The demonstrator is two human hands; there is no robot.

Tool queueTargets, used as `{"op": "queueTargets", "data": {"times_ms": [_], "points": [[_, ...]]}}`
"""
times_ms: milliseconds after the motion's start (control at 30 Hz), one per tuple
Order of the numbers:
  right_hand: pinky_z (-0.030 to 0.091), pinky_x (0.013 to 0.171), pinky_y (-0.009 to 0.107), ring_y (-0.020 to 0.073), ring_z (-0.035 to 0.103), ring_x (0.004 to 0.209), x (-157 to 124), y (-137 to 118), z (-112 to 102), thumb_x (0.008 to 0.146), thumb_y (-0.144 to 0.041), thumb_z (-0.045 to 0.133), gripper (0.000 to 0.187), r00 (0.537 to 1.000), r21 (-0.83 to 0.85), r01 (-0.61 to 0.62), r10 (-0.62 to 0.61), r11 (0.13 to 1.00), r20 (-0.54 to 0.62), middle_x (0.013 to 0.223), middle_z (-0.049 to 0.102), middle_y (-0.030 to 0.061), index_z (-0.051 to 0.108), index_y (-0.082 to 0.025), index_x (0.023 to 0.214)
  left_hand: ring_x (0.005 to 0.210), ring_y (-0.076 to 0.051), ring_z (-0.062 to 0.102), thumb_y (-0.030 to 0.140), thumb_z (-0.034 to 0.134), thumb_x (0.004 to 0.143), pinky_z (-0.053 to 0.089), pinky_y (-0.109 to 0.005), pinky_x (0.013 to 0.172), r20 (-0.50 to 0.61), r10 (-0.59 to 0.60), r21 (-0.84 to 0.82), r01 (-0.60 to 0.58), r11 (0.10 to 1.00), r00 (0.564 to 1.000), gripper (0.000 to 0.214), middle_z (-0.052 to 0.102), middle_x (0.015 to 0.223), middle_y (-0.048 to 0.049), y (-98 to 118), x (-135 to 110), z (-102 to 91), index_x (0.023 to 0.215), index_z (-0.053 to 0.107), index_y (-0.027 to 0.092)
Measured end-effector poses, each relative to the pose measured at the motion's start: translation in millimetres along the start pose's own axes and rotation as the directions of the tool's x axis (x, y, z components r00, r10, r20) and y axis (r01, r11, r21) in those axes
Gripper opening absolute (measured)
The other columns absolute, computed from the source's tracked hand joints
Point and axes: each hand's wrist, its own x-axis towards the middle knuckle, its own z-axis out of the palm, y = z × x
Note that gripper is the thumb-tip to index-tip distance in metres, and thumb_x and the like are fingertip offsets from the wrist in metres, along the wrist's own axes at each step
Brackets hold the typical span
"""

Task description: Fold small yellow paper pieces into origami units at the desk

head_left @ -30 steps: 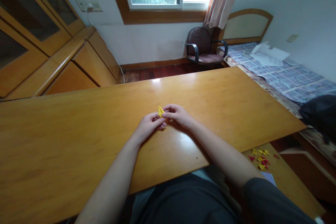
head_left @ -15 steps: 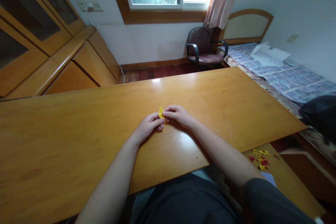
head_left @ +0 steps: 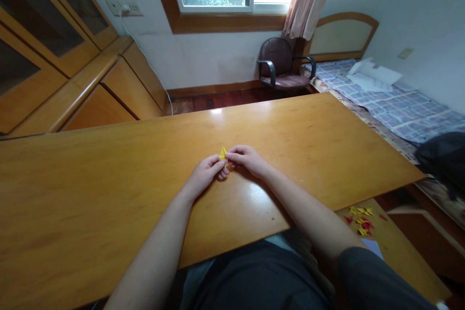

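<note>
The left hand (head_left: 206,173) and right hand (head_left: 247,159) pinched yellow paper (head_left: 223,153) between nearly closed fingers (head_left: 233,156), over mid-worktop (head_left: 109,184), folded (seemingly unfinished); other folded pieces (head_left: 364,226) lay near right.

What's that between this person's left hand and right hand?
A small folded yellow paper, with fingers of both the left hand and the right hand on it, over the wooden table. The head camera's view shows this.
</note>
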Motion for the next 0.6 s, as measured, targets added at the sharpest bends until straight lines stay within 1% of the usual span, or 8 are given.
{"op": "queueTargets", "data": {"times_ms": [167, 267, 367, 433, 533, 600], "points": [[0.044, 0.062, 0.026, 0.0112, 0.056, 0.06, 0.0, 1.4, 0.1, 0.067, -0.05, 0.083, 0.042, 1.0, 0.019, -0.018, 0.018, 1.0, 0.003, 0.066, 0.065, 0.0004, 0.067, -0.014, 0.078, 0.058, -0.013, 0.057, 0.047, 0.063, 0.085, 0.045, -0.024, 0.058, 0.056, 0.005, -0.023, -0.004, 1.0, 0.998, 0.032, 0.064, 0.065, -0.0016, -0.6, -0.2, -1.7, 0.08, 0.063, 0.016], [0.043, 0.061, 0.025, 0.0111, 0.056, 0.06, -0.1, 2.4, 0.6, 0.068, -0.05, 0.082, 0.041, 1.0, -0.016, -0.003, 0.003, 1.0, -0.022, 0.065, 0.064, -0.0002, 0.066, -0.014, 0.078, 0.058, -0.013, 0.056, 0.046, 0.062, 0.085, 0.045, -0.024, 0.058, 0.067, 0.004, -0.028, -0.002, 1.0, 0.998, 0.03, 0.063, 0.064, -0.0012, -0.5, -0.2, -1.3, 0.079, 0.061, 0.017], [0.04, 0.059, 0.025, 0.0107, 0.054, 0.059, -0.5, 1.5, 2.9, 0.07, -0.052, 0.079, 0.04, 0.996, -0.105, 0.043, -0.05, 0.994, -0.07, 0.063, 0.062, -0.0014, 0.066, -0.014, 0.076, 0.058, -0.013, 0.056, 0.046, 0.061, 0.086, 0.046, -0.025, 0.059, 0.048, -0.001, -0.012, 0.001, 1.0, 0.999, 0.03, 0.063, 0.064, -0.001, -0.1, 0.3, 0.6, 0.079, 0.061, 0.017], [0.039, 0.059, 0.025, 0.0107, 0.052, 0.059, -0.8, 0.1, 5.3, 0.072, -0.053, 0.077, 0.04, 0.993, -0.159, 0.071, -0.085, 0.985, -0.082, 0.062, 0.061, -0.0019, 0.065, -0.014, 0.075, 0.058, -0.013, 0.057, 0.046, 0.063, 0.085, 0.047, -0.025, 0.059, 0.019, 0.0, 0.013, -0.001, 1.0, 1.0, 0.03, 0.064, 0.065, -0.0009, 0.2, 0.9, 2.0, 0.082, 0.062, 0.016], [0.039, 0.059, 0.025, 0.0113, 0.052, 0.059, -1.3, -1.3, 8.9, 0.072, -0.055, 0.075, 0.041, 0.992, -0.2, 0.08, -0.098, 0.976, -0.08, 0.062, 0.059, -0.0022, 0.063, -0.016, 0.074, 0.057, -0.014, 0.06, 0.049, 0.067, 0.082, 0.048, -0.026, 0.058, -0.016, -0.003, 0.046, 0.004, 0.999, 1.0, 0.034, 0.066, 0.066, -0.0015, 0.7, 2.0, 3.3, 0.087, 0.064, 0.016], [0.038, 0.058, 0.025, 0.0112, 0.051, 0.059, -1.4, -0.8, 10.3, 0.073, -0.056, 0.074, 0.041, 0.991, -0.217, 0.081, -0.101, 0.973, -0.083, 0.062, 0.058, -0.0025, 0.062, -0.016, 0.073, 0.056, -0.014, 0.06, 0.05, 0.068, 0.08, 0.048, -0.026, 0.057, -0.024, -0.01, 0.039, 0.011, 0.999, 1.0, 0.035, 0.067, 0.066, -0.0022, 0.6, 2.7, 3.3, 0.085, 0.065, 0.015]]}}
